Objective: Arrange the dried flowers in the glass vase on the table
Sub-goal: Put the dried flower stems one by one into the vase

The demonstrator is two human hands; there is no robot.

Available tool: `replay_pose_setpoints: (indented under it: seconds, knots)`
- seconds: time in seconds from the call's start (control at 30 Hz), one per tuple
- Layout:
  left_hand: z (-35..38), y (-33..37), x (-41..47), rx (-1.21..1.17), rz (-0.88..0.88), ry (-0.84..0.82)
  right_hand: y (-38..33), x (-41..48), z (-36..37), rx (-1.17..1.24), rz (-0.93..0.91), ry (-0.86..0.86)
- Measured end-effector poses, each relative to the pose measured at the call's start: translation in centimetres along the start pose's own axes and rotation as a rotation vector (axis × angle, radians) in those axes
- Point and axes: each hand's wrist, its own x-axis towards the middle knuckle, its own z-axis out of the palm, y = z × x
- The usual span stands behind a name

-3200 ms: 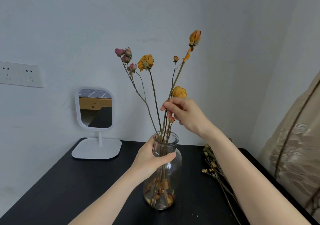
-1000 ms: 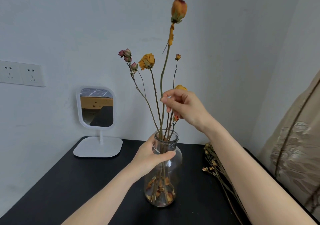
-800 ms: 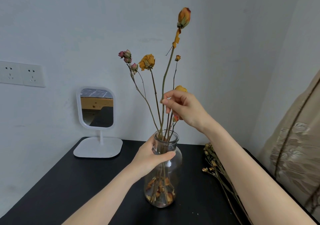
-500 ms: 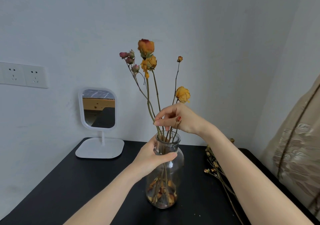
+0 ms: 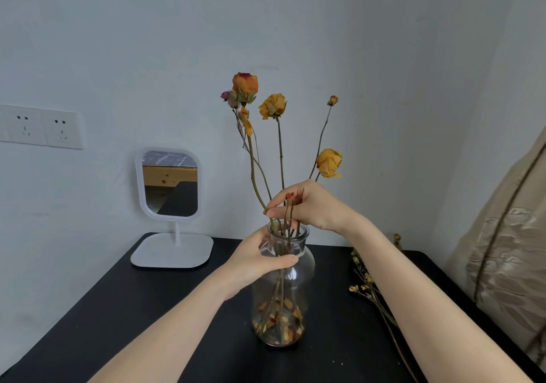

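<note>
Scene: a person settles dried flowers into a glass vase (image 5: 283, 294) on a black table (image 5: 147, 309) against a pale wall.
Left hand: the left hand (image 5: 257, 261) wraps the vase's neck and shoulder from the left, thumb across the near glass, steadying it.
Right hand: the right hand (image 5: 310, 205) pinches the stem (image 5: 253, 170) of the orange-red rose (image 5: 244, 86) between thumb and forefinger, just above the vase mouth; its other fingers curl among the neighbouring stems.
Held stem: the foot sits down inside the vase, among fallen petals; exactly where it ends is hard to tell.
Key relation: from the pinch, the stem's long axis runs up and to the left, with the bloom high above the fingers beside the pink buds (image 5: 229, 97). The vase mouth lies directly below the grip. Gripped so low, a slight turn would likely swing the head wide.
Other blooms: two yellow roses (image 5: 273, 105) and a small bud (image 5: 333, 100) stand to the right.
Waiting: loose sprigs (image 5: 369, 288) lie on the table right of the vase.
Background: a white stand mirror (image 5: 170, 185) at far left.
</note>
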Motion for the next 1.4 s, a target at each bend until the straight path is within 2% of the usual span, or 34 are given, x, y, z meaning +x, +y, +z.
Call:
replay_pose_setpoints:
  seconds: [0.2,0.4,0.53,0.63,0.7,0.77,0.83,0.93,1.03,1.17,1.4]
  knots:
    - [0.3,-0.1,0.1,-0.021,-0.006,-0.030,0.4,0.1,0.1,-0.034,0.011,0.014]
    - [0.5,0.1,-0.6,-0.045,0.036,0.027,0.6,-0.9,-0.3,-0.019,-0.005,0.052]
    - [0.6,-0.2,-2.6,-0.075,0.071,0.177,1.0,-2.6,-0.8,-0.001,-0.026,0.107]
    - [1.4,-1.3,-5.4,0.010,0.121,0.391,2.0,-4.8,-1.5,0.056,-0.009,0.158]
    - [2.8,-2.0,-7.7,0.098,0.194,0.471,3.4,-6.8,-1.9,0.071,0.035,0.178]
    - [4.6,-2.6,-9.6,0.144,0.250,0.413,5.2,-8.8,-2.2,0.069,0.109,0.194]
    - [6.8,-2.8,-10.6,0.147,0.250,0.266,7.3,-11.0,-2.4,0.070,0.211,0.242]
    - [10.0,-2.6,-10.2,0.130,0.165,0.037,10.7,-14.6,-2.9,0.023,0.366,0.352]
    - [13.2,-2.5,-8.1,0.181,0.070,-0.094,13.8,-18.0,-3.5,-0.110,0.519,0.402]
    - [17.2,-2.2,-4.7,0.228,-0.043,-0.136,16.2,-21.0,-3.9,-0.244,0.662,0.403]
    - [21.7,-1.5,-0.2,0.296,-0.162,-0.085,17.5,-21.8,-3.6,-0.260,0.697,0.292]
